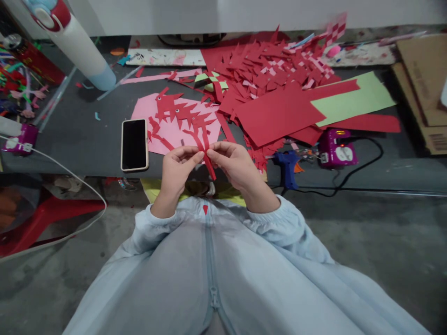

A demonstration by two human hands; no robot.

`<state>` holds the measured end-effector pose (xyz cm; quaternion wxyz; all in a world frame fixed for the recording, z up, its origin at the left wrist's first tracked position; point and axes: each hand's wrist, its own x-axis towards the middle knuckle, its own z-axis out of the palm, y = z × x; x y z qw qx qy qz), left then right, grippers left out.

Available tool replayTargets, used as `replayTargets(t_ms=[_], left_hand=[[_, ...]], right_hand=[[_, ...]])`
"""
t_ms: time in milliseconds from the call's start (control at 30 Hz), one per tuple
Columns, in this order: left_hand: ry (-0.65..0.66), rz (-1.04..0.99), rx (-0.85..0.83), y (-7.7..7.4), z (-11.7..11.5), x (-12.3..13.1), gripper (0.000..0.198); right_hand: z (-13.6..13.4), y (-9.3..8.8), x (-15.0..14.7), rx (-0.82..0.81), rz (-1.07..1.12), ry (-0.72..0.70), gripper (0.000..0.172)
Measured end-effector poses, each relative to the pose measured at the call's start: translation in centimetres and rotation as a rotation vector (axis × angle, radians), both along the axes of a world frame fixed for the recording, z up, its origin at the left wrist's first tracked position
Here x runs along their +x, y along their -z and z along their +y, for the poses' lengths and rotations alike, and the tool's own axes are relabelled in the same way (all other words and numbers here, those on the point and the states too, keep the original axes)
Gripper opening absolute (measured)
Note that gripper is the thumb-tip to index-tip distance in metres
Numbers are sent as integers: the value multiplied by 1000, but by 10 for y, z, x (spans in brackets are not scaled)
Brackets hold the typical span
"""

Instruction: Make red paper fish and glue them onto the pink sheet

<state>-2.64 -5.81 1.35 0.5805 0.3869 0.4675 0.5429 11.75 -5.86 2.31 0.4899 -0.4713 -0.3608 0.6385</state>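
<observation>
Near the table's front edge, my left hand (180, 168) and my right hand (231, 164) meet, each pinching thin red paper strips (210, 168) between thumb and fingers. The strips cross at my fingertips, with ends spreading out beyond and below them. Just past my hands lies a pink paper sheet (139, 110) with cut edges. On it rest spiky red paper shapes (168, 106), some with small eye-like dots. How the strips join under my fingers is hidden.
A phone (134, 145) lies left of my hands, with a white bottle (82, 53) behind it. Heaped red paper scraps (258, 65), red sheets (279, 116) and a green sheet (363, 97) spread rightward. A blue glue gun (288, 168) and corded purple box (337, 149) sit front right.
</observation>
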Motion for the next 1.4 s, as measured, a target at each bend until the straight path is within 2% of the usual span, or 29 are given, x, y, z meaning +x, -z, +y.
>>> replayTargets(t_ms=[133,367,567,800,1033,1233,1400], left_hand=[[58,16,-29,0,-2,-1,31],[-33,-43,-14,1,-2,5,32],[-65,-61,-27,0,0,5,35],[38,-30,-42,-2,-3,2,32],[-81,-96,-31,-1,-1,6,37],[65,-65,-70,-1,-3,3,36],[50,-32,-41,-1,-2,1,31]], right_hand=[[0,2,-1,46,-39,-7,47],[-3,4,-7,40,28,51,48],[-1,0,-2,-16,9,-43,50],[-1,-2,-2,32,-36,-45,52],[-2,0,-6,41,24,6,51],[-2,4,-4,58,29,64,47],[-3,4,-1,20,21,-7,48]])
